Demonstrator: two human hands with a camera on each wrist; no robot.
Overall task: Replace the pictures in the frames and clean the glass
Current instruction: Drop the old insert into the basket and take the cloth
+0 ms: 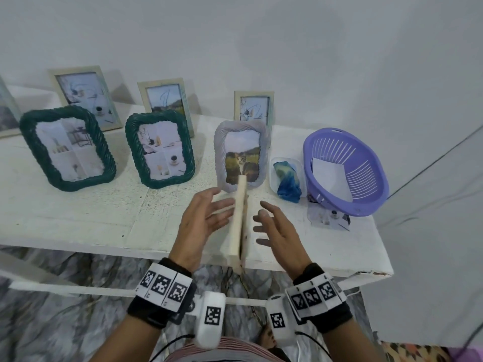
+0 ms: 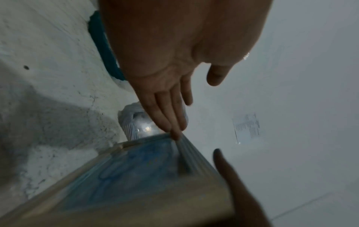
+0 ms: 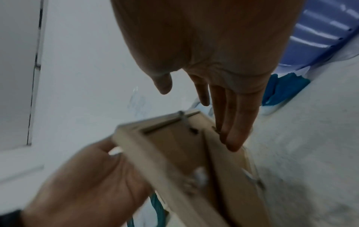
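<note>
A beige wooden picture frame (image 1: 239,218) stands edge-on to me above the white table's front edge, between my two hands. My left hand (image 1: 206,218) lies flat against its glass side, fingers straight. The left wrist view shows those fingertips (image 2: 175,135) touching the frame's top corner, over a bluish picture (image 2: 136,176). My right hand (image 1: 271,226) is at the frame's back, and its straight fingers (image 3: 233,138) touch the backing board (image 3: 174,153) by the stand. A blue cloth (image 1: 287,178) lies in a clear tub to the right.
Two green woven frames (image 1: 68,148) (image 1: 160,150) and a lilac frame with a cat picture (image 1: 240,155) stand mid-table. Three beige frames (image 1: 166,105) lean at the back wall. A purple basket (image 1: 366,158) holding white paper sits on the right, over a loose picture (image 1: 329,218).
</note>
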